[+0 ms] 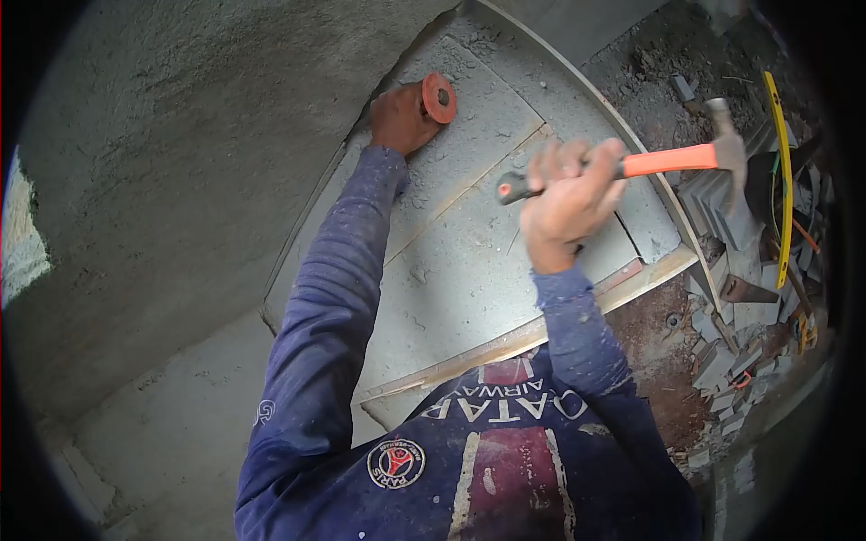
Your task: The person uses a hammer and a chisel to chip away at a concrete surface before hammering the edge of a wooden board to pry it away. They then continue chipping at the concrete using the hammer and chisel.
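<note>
My left hand (397,119) is wrapped round a chisel with a round red hand guard (439,97), held where the rough wall meets the tiled surface. The guard and striking end face toward me; the blade is hidden behind my hand. My right hand (570,200), slightly blurred, grips a claw hammer (672,160) by its black and orange handle. The hammer is raised above the tiles, its metal head to the right, apart from the chisel. Below both hands lie grey, dusty tiles (478,279) with seams and crumbs of debris.
A grey rough wall (207,117) borders the tiles on the left. A raised edge strip (595,95) curves along the right. Beyond it lie a yellow spirit level (781,180), a hand saw (749,290) and many broken tile pieces (717,365) on the dirty floor.
</note>
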Demonstrator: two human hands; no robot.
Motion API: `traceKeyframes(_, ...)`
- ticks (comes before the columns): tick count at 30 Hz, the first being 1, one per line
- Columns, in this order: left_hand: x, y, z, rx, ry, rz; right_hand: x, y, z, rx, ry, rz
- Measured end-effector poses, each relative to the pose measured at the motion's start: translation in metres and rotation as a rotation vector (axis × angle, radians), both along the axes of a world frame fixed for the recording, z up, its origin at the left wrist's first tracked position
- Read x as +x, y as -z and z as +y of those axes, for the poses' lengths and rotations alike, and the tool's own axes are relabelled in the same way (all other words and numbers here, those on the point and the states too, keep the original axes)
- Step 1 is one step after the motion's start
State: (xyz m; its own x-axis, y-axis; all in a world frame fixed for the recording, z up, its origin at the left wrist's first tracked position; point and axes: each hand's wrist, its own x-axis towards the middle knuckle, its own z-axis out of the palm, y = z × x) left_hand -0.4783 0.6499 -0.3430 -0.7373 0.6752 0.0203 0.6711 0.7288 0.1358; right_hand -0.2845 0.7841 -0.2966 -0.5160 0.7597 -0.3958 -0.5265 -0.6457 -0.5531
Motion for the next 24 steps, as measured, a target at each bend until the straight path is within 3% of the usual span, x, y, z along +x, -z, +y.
traceKeyframes(1, 0.0, 0.001, 0.001, 0.002, 0.007, -0.003, 0.0, 0.016, -0.034, -0.048, -0.072, 0.008)
traceKeyframes(3, 0.007, -0.002, 0.001, 0.007, 0.002, -0.014, 0.015, 0.026, -0.057, -0.078, -0.996, -0.213)
traceKeyframes(6, -0.003, 0.004, 0.002, 0.045, 0.011, 0.0, 0.029, 0.008, -0.02, -0.019, -0.871, -0.208)
traceKeyframes(11, 0.002, 0.003, -0.002, 0.06, 0.013, 0.049, 0.01, -0.03, 0.054, 0.193, -0.036, 0.004)
traceKeyframes(12, 0.002, 0.002, -0.001, 0.052, 0.006, 0.035, 0.004, -0.023, 0.049, 0.077, 0.073, 0.049)
traceKeyframes(14, 0.0, 0.002, 0.001, 0.044, 0.003, 0.022, -0.01, -0.005, -0.009, -0.02, 0.094, -0.014)
traceKeyframes(16, -0.005, 0.007, 0.001, 0.0, -0.038, 0.005, 0.01, 0.023, -0.052, -0.141, -0.844, -0.129)
traceKeyframes(19, -0.013, 0.014, -0.006, 0.066, -0.011, 0.027, 0.03, 0.012, -0.015, -0.127, -0.985, -0.092)
traceKeyframes(23, -0.009, 0.007, 0.001, 0.046, -0.05, 0.049, 0.018, -0.032, 0.057, 0.09, -0.325, 0.068)
traceKeyframes(24, -0.009, 0.007, 0.001, 0.037, -0.07, 0.046, 0.009, -0.027, 0.056, 0.09, -0.327, 0.072)
